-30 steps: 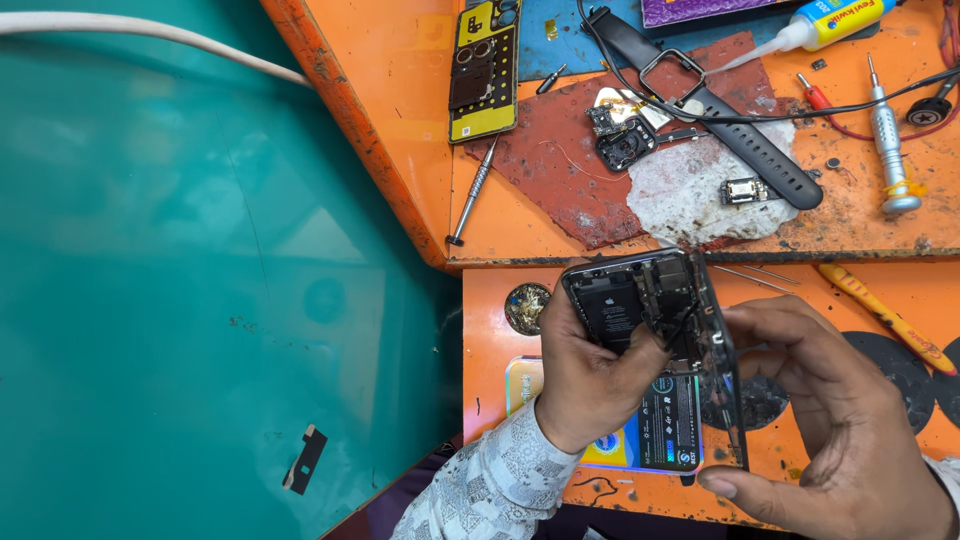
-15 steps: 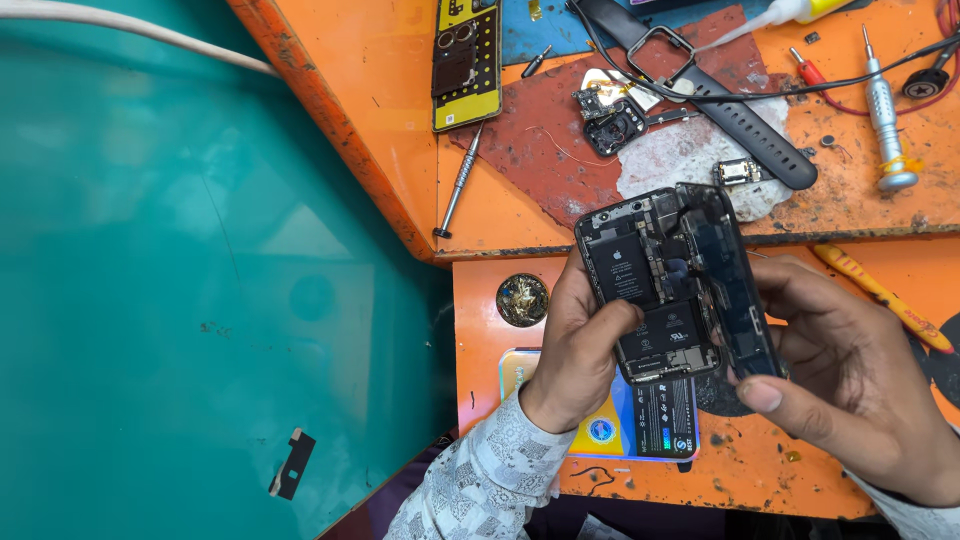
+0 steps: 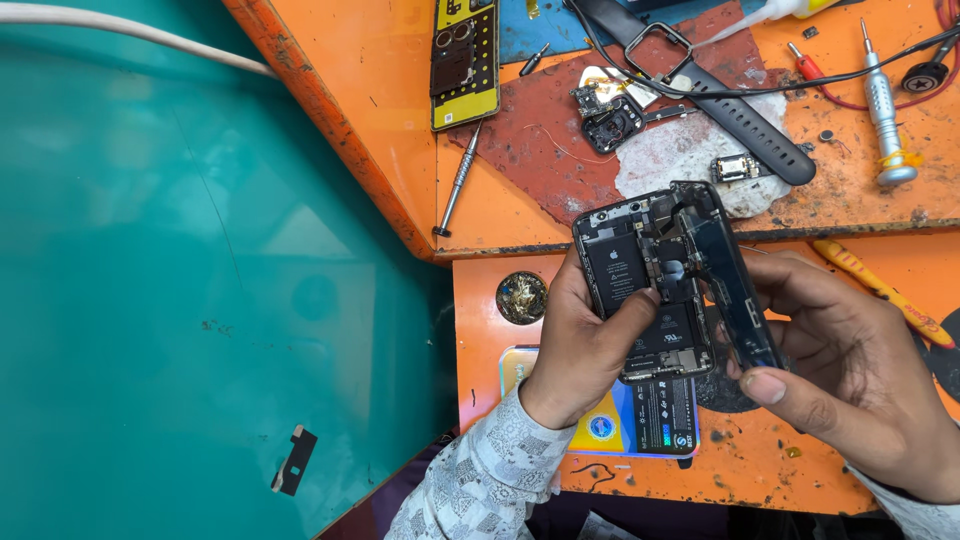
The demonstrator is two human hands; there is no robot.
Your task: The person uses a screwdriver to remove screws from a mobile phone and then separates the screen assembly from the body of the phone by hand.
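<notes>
Opened phone, insides showing, held above orange workbench. Left hand grips its body, thumb on battery. Right hand fingers pinch the lifted screen at phone's right edge. Screwdriver & watch strap lie nearby.

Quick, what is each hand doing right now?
Left hand: closed on the opened phone.
Right hand: holding the phone's lifted screen.

The orange workbench carries a screwdriver, watch strap and yellow tray.
</notes>
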